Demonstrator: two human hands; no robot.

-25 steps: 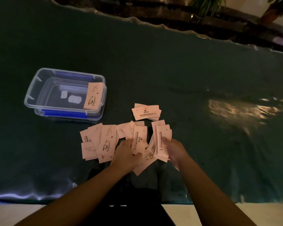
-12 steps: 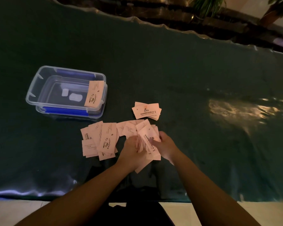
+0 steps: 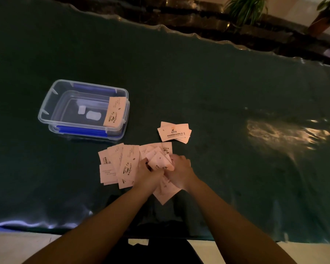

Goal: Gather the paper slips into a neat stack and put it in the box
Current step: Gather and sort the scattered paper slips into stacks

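Several pink paper slips lie on a dark green table. My left hand point(image 3: 148, 173) and my right hand point(image 3: 180, 172) press together around a bunched handful of slips point(image 3: 159, 161), gripping it from both sides. A loose spread of slips point(image 3: 120, 164) lies just left of my hands, and more slips stick out beneath my wrists point(image 3: 165, 191). A small separate pile of slips point(image 3: 174, 132) sits beyond my hands. The clear plastic box point(image 3: 46, 111) with blue clips stands at the far left, with one slip point(image 3: 115, 112) leaning against its right inner wall.
The green table cover point(image 3: 217, 92) stretches far to the right, with a bright glare patch point(image 3: 286, 133). Its near edge runs just in front of my body. Potted plants point(image 3: 244, 8) stand beyond the far edge.
My hands have come together from either side, sweeping the middle slips into one bunch between them. The slips at left and the far pile have not moved.
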